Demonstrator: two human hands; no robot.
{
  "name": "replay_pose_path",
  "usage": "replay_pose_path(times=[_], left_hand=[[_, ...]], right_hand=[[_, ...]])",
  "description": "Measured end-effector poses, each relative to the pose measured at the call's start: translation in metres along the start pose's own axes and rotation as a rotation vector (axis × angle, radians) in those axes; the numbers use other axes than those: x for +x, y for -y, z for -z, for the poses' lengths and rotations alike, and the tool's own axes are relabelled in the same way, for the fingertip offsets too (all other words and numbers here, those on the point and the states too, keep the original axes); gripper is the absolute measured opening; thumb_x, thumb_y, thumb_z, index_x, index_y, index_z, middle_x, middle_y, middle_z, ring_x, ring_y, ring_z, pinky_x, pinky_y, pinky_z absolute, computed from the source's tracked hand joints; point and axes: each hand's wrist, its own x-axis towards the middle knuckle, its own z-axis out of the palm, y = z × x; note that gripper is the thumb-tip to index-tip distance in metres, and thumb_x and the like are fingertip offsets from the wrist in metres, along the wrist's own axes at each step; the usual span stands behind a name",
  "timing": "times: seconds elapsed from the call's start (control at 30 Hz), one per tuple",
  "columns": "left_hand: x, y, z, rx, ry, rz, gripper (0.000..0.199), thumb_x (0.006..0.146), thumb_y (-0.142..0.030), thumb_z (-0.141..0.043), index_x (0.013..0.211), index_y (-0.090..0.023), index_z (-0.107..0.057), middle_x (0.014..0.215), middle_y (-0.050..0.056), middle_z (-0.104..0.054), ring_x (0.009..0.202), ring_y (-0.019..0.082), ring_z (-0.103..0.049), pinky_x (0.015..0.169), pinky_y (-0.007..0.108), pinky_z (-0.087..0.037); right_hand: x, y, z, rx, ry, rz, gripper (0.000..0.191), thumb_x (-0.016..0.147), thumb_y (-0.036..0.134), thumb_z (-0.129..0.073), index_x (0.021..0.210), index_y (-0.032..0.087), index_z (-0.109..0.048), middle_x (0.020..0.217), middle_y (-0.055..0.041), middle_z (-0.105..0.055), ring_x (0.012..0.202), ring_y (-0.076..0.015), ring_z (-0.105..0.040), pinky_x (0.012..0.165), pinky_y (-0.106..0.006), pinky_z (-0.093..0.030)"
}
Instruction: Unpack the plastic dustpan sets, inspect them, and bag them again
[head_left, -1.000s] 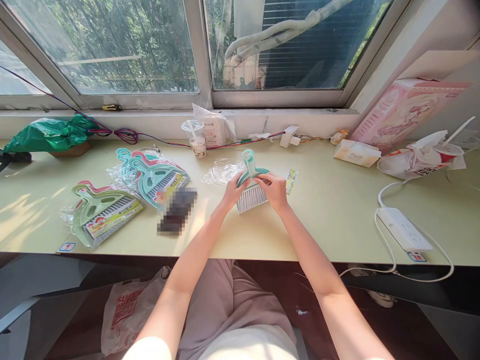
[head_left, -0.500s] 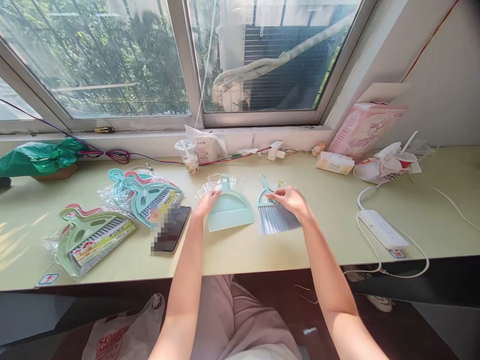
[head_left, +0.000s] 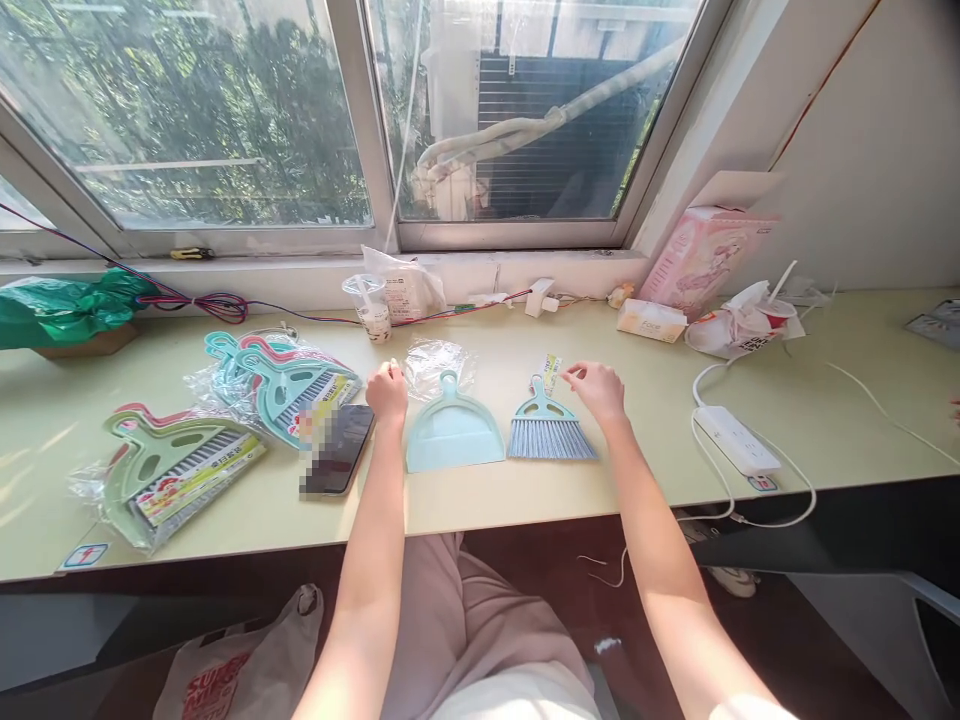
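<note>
The pale teal dustpan (head_left: 455,440) lies on the yellowish desk (head_left: 465,510), its handle pointing toward the window and its wide lip toward the person; just right of it, with a narrow gap between, the matching brush (head_left: 551,432) lies with grey-blue bristles toward the person; the left hand (head_left: 387,390) is just left of the dustpan's handle, fingers curled in, though I cannot tell whether they enclose anything; the right hand (head_left: 596,385) is farther right of the dustpan, beyond the brush, its fingers bent, and I cannot tell whether the tips meet or touch the yellow-green label card (head_left: 551,372) beside them, whose print is too small to read; clear film (head_left: 427,362) lies behind the dustpan; left of it come a partly pixelated phone (head_left: 351,440), then a wrapped teal set (head_left: 279,388) and a wrapped green set (head_left: 142,468), both with bright printed labels in unreadable characters; far right of the dustpan, and beyond it, a white tissue box (head_left: 651,322) appears to read "Face", near a pink box (head_left: 709,260) with illegible lettering; below and left of the dustpan, a plastic bag (head_left: 259,650) carries red lettering, too distorted to read.
</note>
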Motion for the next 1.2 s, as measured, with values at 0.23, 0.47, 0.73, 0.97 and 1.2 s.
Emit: replay_pose_path(times=[0.23,0.47,0.73,0.97,1.2], left_hand=[[0.008,0.015,-0.004,-0.028,-0.070,0.105,0.039,0.095,-0.028,-0.031,0.077,-0.021,-0.065,0.096,0.013,-0.069,0.102,0.027,-0.058,0.081,0.034,-0.041],[0.005,0.012,-0.006,-0.070,-0.015,0.060,0.043,0.095,-0.032,-0.029,0.081,-0.021,-0.068,0.092,0.013,-0.070,0.105,0.029,-0.057,0.081,0.036,-0.042],[0.006,0.011,-0.006,-0.085,0.004,0.065,0.041,0.094,-0.031,-0.031,0.081,-0.021,-0.069,0.094,0.011,-0.071,0.101,0.028,-0.059,0.081,0.035,-0.042],[0.006,0.011,-0.007,-0.054,0.027,0.063,0.037,0.093,-0.029,-0.034,0.087,-0.021,-0.069,0.096,0.012,-0.071,0.105,0.028,-0.057,0.082,0.034,-0.042],[0.001,0.007,-0.006,-0.036,0.186,-0.104,0.035,0.091,-0.046,-0.044,0.086,-0.021,-0.068,0.094,0.009,-0.070,0.097,0.026,-0.060,0.079,0.032,-0.043]], right_hand=[[0.011,-0.050,0.011,0.082,-0.197,-0.142,0.024,0.083,0.033,-0.054,0.093,0.022,-0.073,0.085,-0.0084,-0.074,0.083,-0.0241,-0.064,0.074,-0.035,-0.043],[0.010,-0.086,-0.017,0.238,-0.094,-0.198,0.023,0.079,0.032,-0.056,0.090,0.021,-0.073,0.097,-0.0071,-0.074,0.076,-0.0190,-0.065,0.078,-0.034,-0.044],[0.012,-0.092,-0.023,0.339,-0.044,-0.194,0.029,0.077,0.036,-0.058,0.094,0.018,-0.072,0.098,-0.0102,-0.073,0.076,-0.0190,-0.066,0.074,-0.033,-0.047],[0.009,-0.091,-0.023,0.319,-0.003,-0.188,0.029,0.079,0.035,-0.055,0.096,0.018,-0.072,0.100,-0.0099,-0.073,0.076,-0.0190,-0.066,0.069,-0.030,-0.045],[0.004,-0.080,-0.027,0.215,0.040,-0.056,0.035,0.085,0.045,-0.052,0.098,0.019,-0.072,0.100,-0.0103,-0.072,0.088,-0.0214,-0.063,0.080,-0.034,-0.043]])
